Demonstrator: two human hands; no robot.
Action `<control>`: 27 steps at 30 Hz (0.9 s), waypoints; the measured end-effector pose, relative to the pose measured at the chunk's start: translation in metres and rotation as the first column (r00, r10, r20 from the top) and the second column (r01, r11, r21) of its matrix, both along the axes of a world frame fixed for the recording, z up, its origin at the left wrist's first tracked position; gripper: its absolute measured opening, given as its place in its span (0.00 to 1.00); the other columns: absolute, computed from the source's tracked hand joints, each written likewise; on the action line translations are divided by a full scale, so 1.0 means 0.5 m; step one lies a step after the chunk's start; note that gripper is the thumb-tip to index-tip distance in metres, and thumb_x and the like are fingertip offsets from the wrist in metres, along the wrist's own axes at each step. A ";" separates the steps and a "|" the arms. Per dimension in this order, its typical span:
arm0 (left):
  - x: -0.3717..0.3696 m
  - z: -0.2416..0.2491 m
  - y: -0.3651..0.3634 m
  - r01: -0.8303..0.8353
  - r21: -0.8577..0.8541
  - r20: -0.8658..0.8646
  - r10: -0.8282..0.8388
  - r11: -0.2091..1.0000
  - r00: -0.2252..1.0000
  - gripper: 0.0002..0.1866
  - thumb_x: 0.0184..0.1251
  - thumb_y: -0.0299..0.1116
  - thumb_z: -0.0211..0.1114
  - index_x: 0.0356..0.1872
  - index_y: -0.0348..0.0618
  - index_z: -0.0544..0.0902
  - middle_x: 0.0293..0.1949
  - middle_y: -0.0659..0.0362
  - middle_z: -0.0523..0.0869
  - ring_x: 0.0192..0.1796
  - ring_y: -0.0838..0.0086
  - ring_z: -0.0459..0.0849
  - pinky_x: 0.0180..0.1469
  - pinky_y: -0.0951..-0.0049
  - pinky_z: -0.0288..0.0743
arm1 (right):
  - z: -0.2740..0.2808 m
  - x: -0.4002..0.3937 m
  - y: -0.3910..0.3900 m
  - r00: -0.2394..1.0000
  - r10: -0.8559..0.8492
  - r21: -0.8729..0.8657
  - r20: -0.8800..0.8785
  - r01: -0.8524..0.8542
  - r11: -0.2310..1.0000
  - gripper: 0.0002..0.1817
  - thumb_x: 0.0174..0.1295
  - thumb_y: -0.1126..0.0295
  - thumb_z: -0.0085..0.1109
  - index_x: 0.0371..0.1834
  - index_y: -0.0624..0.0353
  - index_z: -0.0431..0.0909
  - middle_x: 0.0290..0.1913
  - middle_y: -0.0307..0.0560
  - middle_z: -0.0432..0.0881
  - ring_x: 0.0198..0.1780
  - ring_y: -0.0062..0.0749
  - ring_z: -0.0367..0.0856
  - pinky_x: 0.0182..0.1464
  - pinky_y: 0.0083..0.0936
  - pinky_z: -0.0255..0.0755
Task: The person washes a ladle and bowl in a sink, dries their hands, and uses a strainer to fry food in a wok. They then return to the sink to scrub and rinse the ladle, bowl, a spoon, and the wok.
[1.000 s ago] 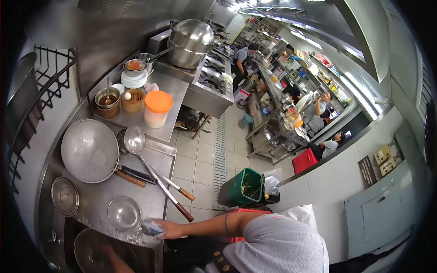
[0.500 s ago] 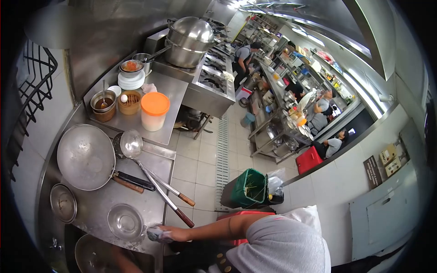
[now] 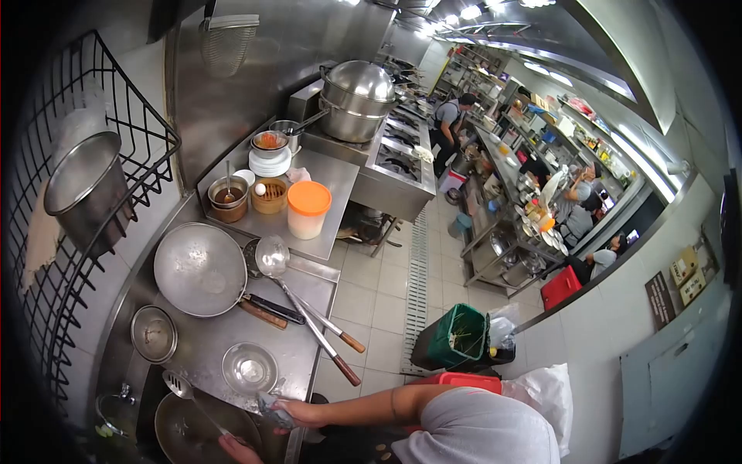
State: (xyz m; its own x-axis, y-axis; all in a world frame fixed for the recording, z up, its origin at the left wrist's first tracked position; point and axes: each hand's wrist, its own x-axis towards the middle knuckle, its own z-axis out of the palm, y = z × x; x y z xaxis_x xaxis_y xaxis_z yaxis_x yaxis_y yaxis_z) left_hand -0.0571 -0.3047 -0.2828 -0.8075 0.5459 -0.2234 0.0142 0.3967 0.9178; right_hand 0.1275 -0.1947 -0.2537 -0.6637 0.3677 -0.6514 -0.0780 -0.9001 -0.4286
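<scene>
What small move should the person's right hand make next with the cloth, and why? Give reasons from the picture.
Probably sweep the cloth along the counter edge: the right hand presses it there, beside the small bowl, while the left hand is low by the sink pan.

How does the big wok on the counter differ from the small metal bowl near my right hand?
The wok is far wider than the metal bowl. The wok has a long handle; the bowl has none. The bowl lies nearer the right hand, the wok farther back. Both are bare metal on the counter.
</scene>
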 end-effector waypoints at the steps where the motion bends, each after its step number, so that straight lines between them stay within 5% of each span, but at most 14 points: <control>1: 0.012 0.082 -0.005 0.073 -0.040 0.097 -0.069 0.997 0.993 0.27 0.81 0.47 0.45 0.58 0.29 0.76 0.52 0.42 0.81 0.52 0.53 0.78 0.58 0.59 0.71 | -0.003 -0.028 -0.009 1.000 -0.005 0.001 -0.009 0.005 1.000 0.24 0.74 0.54 0.48 0.67 0.50 0.62 0.52 0.46 0.76 0.40 0.31 0.84 0.38 0.27 0.80; 3: 0.026 0.136 -0.035 0.156 -0.080 0.189 -0.139 0.984 0.972 0.23 0.82 0.43 0.46 0.59 0.29 0.73 0.50 0.45 0.80 0.49 0.57 0.77 0.55 0.64 0.71 | -0.030 -0.100 -0.042 0.996 0.086 0.181 0.032 -0.090 0.979 0.28 0.74 0.49 0.47 0.70 0.52 0.60 0.60 0.49 0.74 0.51 0.39 0.83 0.51 0.33 0.79; 5: 0.033 0.137 -0.054 0.255 0.122 0.241 -0.278 0.959 0.930 0.20 0.82 0.38 0.46 0.61 0.30 0.69 0.48 0.50 0.78 0.47 0.61 0.75 0.52 0.65 0.71 | -0.036 -0.181 -0.089 0.945 -0.168 0.676 0.282 -0.071 0.734 0.31 0.74 0.48 0.49 0.72 0.54 0.58 0.64 0.50 0.73 0.61 0.45 0.77 0.62 0.35 0.71; 7: 0.003 0.055 -0.076 0.273 0.041 0.407 -0.265 0.961 0.874 0.20 0.81 0.37 0.48 0.64 0.31 0.67 0.51 0.51 0.77 0.49 0.63 0.75 0.54 0.64 0.72 | -0.005 -0.207 -0.095 0.982 0.012 0.533 0.188 -0.112 0.839 0.32 0.72 0.55 0.55 0.74 0.54 0.57 0.65 0.52 0.75 0.66 0.44 0.71 0.68 0.34 0.63; 9: -0.014 -0.001 -0.097 0.387 0.147 0.243 -0.413 0.910 0.878 0.20 0.81 0.37 0.49 0.64 0.33 0.67 0.52 0.51 0.77 0.46 0.67 0.75 0.48 0.67 0.73 | -0.026 -0.235 -0.112 0.924 0.100 0.590 0.369 -0.316 0.743 0.32 0.69 0.62 0.59 0.73 0.55 0.59 0.61 0.52 0.77 0.63 0.40 0.73 0.65 0.34 0.66; 10: -0.041 -0.143 -0.125 0.443 0.103 -0.105 -0.434 0.890 0.895 0.20 0.81 0.36 0.50 0.65 0.37 0.67 0.42 0.56 0.79 0.35 0.73 0.75 0.36 0.73 0.72 | -0.027 -0.234 -0.103 0.932 0.138 0.587 0.336 -0.322 0.743 0.30 0.67 0.65 0.61 0.70 0.58 0.62 0.60 0.52 0.77 0.63 0.38 0.74 0.65 0.34 0.66; 11: -0.036 -0.081 -0.130 0.441 0.097 -0.098 -0.432 0.892 0.896 0.20 0.81 0.36 0.50 0.65 0.37 0.67 0.42 0.56 0.79 0.35 0.73 0.75 0.36 0.73 0.72 | -0.019 -0.246 -0.116 0.960 -0.087 0.693 0.264 -0.127 0.710 0.21 0.68 0.65 0.59 0.60 0.60 0.69 0.48 0.49 0.82 0.51 0.35 0.81 0.56 0.32 0.73; 13: -0.012 0.131 -0.110 0.432 0.086 0.545 -0.405 0.898 0.734 0.17 0.81 0.37 0.50 0.63 0.41 0.70 0.29 0.62 0.76 0.25 0.78 0.70 0.27 0.74 0.68 | 0.055 -0.243 -0.076 0.993 0.076 0.450 0.086 -0.107 0.887 0.12 0.70 0.65 0.56 0.51 0.58 0.71 0.35 0.44 0.82 0.36 0.28 0.81 0.42 0.28 0.76; 15: -0.011 0.112 -0.125 0.376 0.090 0.548 -0.361 0.922 0.754 0.14 0.80 0.37 0.51 0.57 0.44 0.74 0.23 0.66 0.71 0.20 0.81 0.68 0.22 0.74 0.67 | 0.040 -0.291 -0.065 0.978 -0.211 0.481 -0.006 0.187 0.856 0.09 0.70 0.66 0.56 0.46 0.57 0.71 0.27 0.39 0.76 0.26 0.24 0.76 0.30 0.25 0.72; 17: -0.019 0.108 -0.136 0.382 0.147 0.536 -0.398 0.912 0.744 0.13 0.80 0.41 0.48 0.56 0.49 0.72 0.21 0.68 0.70 0.15 0.85 0.63 0.12 0.80 0.54 | 0.039 -0.302 -0.079 0.975 -0.220 0.547 0.019 0.174 0.819 0.11 0.70 0.63 0.58 0.46 0.56 0.71 0.27 0.38 0.75 0.26 0.24 0.75 0.29 0.25 0.72; 20: -0.041 0.111 -0.130 0.191 0.232 0.527 -0.288 0.954 0.799 0.11 0.80 0.37 0.49 0.58 0.51 0.69 0.21 0.68 0.70 0.14 0.86 0.62 0.11 0.81 0.52 | 0.033 -0.296 -0.148 0.987 -0.016 0.600 0.163 -0.086 0.796 0.28 0.71 0.55 0.59 0.68 0.56 0.67 0.48 0.43 0.79 0.49 0.28 0.79 0.53 0.32 0.74; 23: -0.087 0.102 -0.139 0.215 0.158 0.588 -0.267 0.964 0.764 0.12 0.80 0.35 0.51 0.59 0.51 0.72 0.23 0.69 0.72 0.17 0.88 0.64 0.12 0.82 0.54 | 0.050 -0.266 -0.137 0.999 -0.029 0.118 -0.018 0.031 0.993 0.36 0.68 0.54 0.63 0.77 0.49 0.60 0.60 0.44 0.76 0.59 0.32 0.74 0.59 0.33 0.71; 25: -0.105 0.073 -0.153 0.385 0.132 0.580 -0.386 0.913 0.717 0.10 0.81 0.38 0.49 0.53 0.48 0.74 0.20 0.66 0.71 0.17 0.82 0.69 0.14 0.74 0.59 | 0.081 -0.256 -0.135 0.999 0.033 0.457 -0.033 -0.014 0.889 0.38 0.68 0.63 0.59 0.80 0.51 0.53 0.68 0.49 0.69 0.66 0.37 0.68 0.68 0.35 0.65; 27: -0.103 -0.105 -0.202 0.653 -0.029 -0.181 -0.646 0.757 0.741 0.12 0.81 0.39 0.50 0.47 0.41 0.75 0.23 0.63 0.74 0.26 0.77 0.73 0.29 0.69 0.68 | 0.067 -0.266 -0.136 0.986 0.036 0.627 0.165 -0.133 0.767 0.43 0.65 0.74 0.60 0.81 0.52 0.47 0.73 0.55 0.61 0.72 0.38 0.64 0.71 0.34 0.63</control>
